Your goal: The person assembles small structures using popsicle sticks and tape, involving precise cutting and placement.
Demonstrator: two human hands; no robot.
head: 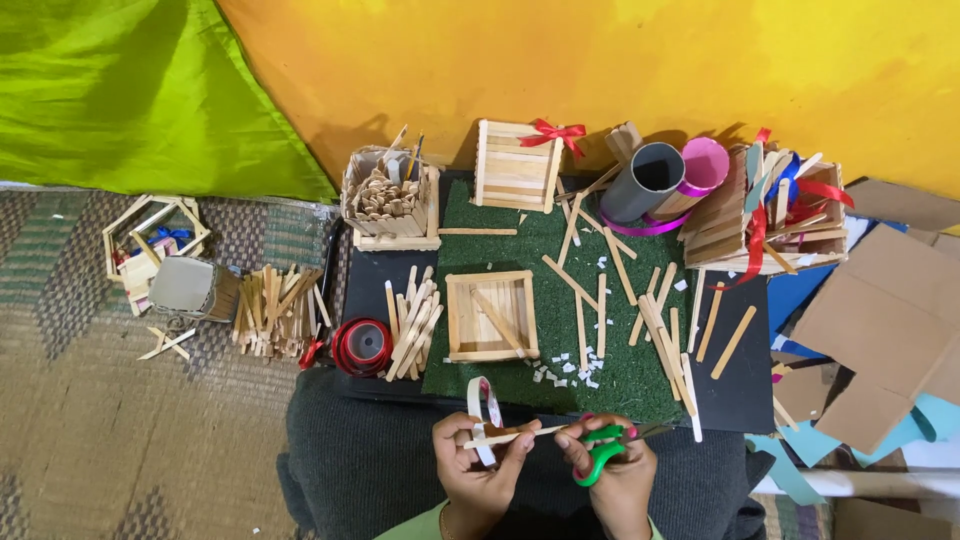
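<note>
My left hand [478, 470] pinches a wooden craft stick [512, 435] held level over my lap, together with a curled strip of white tape [482, 405] that loops upward. My right hand [615, 470] grips green-handled scissors [602, 450] whose blades meet the stick's right end. Just beyond my hands lies a green turf mat [560, 330] with a square frame of sticks [490, 316] on it, loose sticks and small white scraps.
A black board [735, 390] lies under the mat. On it stand a stick box of wooden pieces [390, 197], a ribboned stick crate [517, 165], grey and pink tubes [665, 178] and a red tape roll [362, 346]. Cardboard sheets [880, 320] lie right; a stick pile [275, 310] lies left.
</note>
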